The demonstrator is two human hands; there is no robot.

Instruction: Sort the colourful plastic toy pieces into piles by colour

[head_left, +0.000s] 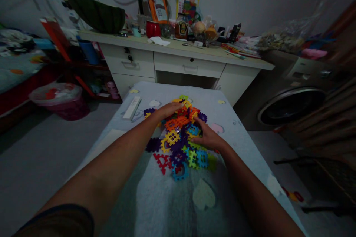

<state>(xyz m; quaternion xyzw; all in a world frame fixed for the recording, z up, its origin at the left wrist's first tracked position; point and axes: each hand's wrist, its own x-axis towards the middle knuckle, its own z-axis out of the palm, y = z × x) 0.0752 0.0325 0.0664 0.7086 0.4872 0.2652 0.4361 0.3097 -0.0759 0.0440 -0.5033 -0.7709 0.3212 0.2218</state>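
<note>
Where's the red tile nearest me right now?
In the head view, the red tile lies at the near-left edge of the pile on the grey cloth, below a purple tile and left of a blue tile.

My tiles (180,137) are orange, yellow, purple, blue, green and red. The cloth (167,200) is pale grey with cream hearts. The mug (153,29) is red.

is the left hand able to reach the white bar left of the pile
Probably yes: the white bar lies uncovered just beside the left hand, with nothing between them.
</note>
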